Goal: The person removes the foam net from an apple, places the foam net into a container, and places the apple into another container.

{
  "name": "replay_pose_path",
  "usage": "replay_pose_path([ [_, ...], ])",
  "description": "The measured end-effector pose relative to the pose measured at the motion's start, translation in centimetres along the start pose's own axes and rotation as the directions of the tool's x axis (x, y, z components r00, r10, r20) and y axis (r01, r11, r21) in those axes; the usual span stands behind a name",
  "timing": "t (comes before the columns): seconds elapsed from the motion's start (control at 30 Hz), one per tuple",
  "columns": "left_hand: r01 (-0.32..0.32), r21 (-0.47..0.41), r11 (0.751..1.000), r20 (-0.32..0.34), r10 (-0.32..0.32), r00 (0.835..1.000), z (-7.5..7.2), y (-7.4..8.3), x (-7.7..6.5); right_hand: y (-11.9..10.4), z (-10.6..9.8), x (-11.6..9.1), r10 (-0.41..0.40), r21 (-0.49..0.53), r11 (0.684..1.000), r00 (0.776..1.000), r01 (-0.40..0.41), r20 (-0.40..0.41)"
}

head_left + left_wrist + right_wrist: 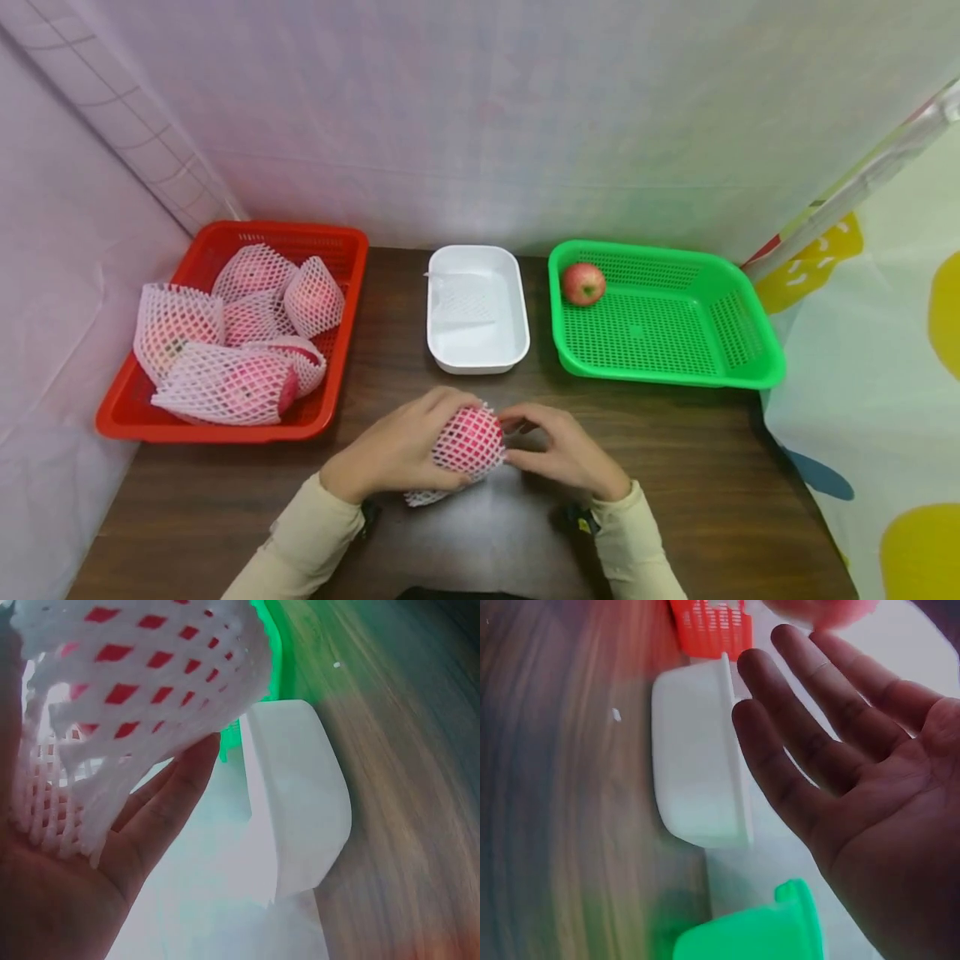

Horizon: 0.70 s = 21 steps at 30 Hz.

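Observation:
My left hand grips a red fruit in a white foam net just above the table, its thumb on the near side. The size and colour resemble an apple, but the mesh covers most of it. In the left wrist view the loose end of the foam net hangs by the palm. At the fruit's right end, my right hand has its fingertips close to the net, and I cannot tell whether they touch. Those fingers look fairly straight in the right wrist view.
To the left, a red basket holds several netted fruits. A white tray in the middle contains a piece of foam net. On the right, one bare apple lies in a green basket. Hanging sheets enclose the table.

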<state>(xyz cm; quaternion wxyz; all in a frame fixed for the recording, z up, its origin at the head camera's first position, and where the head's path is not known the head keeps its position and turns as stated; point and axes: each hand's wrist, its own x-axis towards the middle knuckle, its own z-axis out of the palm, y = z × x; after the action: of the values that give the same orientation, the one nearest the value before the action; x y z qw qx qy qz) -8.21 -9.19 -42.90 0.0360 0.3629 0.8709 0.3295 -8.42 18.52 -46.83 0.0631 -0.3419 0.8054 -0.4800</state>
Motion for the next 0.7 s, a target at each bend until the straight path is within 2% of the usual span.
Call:
replay_pose_path([
  [0.13,-0.031,-0.016,0.999,0.001,0.031,1.000,0.3,0.1,0.3,0.0,0.5,0.2,0.051,0.090,0.994,0.998,-0.055,0.035],
  [0.3,-0.080,-0.022,0.997,0.013,0.081,0.997,0.8,0.2,0.7,-0.1,1.1,0.6,0.089,0.124,0.987,0.993,-0.098,0.076],
  [0.53,-0.132,-0.020,0.991,0.020,0.132,0.991,1.2,0.2,1.1,0.2,1.5,0.6,0.105,0.103,0.988,0.992,-0.112,0.072],
  [0.7,-0.139,-0.040,0.990,0.034,0.140,0.990,1.3,0.2,1.2,0.2,1.4,0.4,0.121,0.094,0.988,0.991,-0.126,0.062],
])
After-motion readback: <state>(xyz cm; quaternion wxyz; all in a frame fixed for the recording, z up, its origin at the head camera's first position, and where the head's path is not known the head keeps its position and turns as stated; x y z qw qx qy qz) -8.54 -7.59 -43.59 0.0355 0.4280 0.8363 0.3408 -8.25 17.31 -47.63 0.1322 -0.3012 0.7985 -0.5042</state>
